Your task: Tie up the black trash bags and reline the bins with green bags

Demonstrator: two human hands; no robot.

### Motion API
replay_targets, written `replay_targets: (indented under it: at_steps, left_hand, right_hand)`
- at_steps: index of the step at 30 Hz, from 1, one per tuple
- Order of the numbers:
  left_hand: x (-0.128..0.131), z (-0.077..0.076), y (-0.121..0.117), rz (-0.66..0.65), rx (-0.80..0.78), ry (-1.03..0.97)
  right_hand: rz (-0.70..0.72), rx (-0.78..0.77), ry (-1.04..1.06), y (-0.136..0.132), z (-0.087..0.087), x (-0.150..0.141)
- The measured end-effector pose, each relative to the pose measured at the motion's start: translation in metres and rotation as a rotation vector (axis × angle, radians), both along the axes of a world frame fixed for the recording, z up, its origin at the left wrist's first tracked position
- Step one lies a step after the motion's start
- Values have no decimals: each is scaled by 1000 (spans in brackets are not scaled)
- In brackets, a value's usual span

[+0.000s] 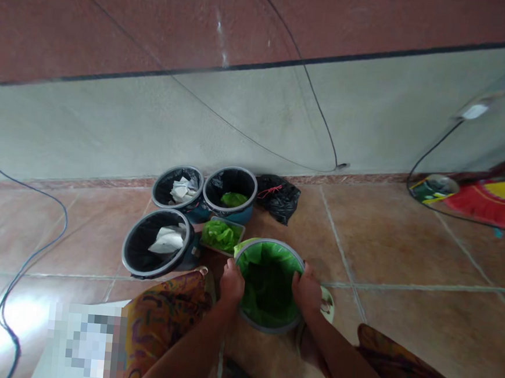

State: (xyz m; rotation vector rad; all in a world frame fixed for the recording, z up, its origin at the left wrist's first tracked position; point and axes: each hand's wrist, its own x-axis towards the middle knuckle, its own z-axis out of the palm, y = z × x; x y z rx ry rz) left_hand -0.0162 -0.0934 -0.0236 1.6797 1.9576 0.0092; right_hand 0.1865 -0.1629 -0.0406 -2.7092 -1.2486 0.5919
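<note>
Between my knees is a round bin [264, 328] with a grey rim, lined with a green plastic bag [251, 316]. My left hand [232, 282] grips the rim on its left side, and my right hand [307, 287] grips it on the right. Some green bag hangs over the rim at the upper left. The inside of the bin is dark, and I cannot make out its bottom. Just beyond my left hand stands a small tray [242, 235] holding crumpled green plastic bags [220, 235].
Three black-lined bins stand ahead left: two [127, 255] [157, 181] hold white paper, another [207, 194] something green. A tied black bag [280, 197] lies beside them at the wall. Cables [56, 243] run along the floor at left. A red and yellow object [491, 205] is far right.
</note>
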Motion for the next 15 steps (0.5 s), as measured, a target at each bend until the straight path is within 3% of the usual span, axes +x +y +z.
replay_targets:
  at_steps: [3,6,10,15]
  left_hand:
    - [-5,4,0,-22,-42,-52]
    - [-9,8,1,-44,-70,-100]
    - [-9,8,2,-28,-84,-82]
    - [-8,6,5,-28,-124,-91]
  right_hand:
    - [-62,38,-22,-10,8,-7]
    - [-215,50,-65,-31,12,-26]
    - [-369,103,45,-58,5,-61]
    - [-483,166,140,-61,2,-78]
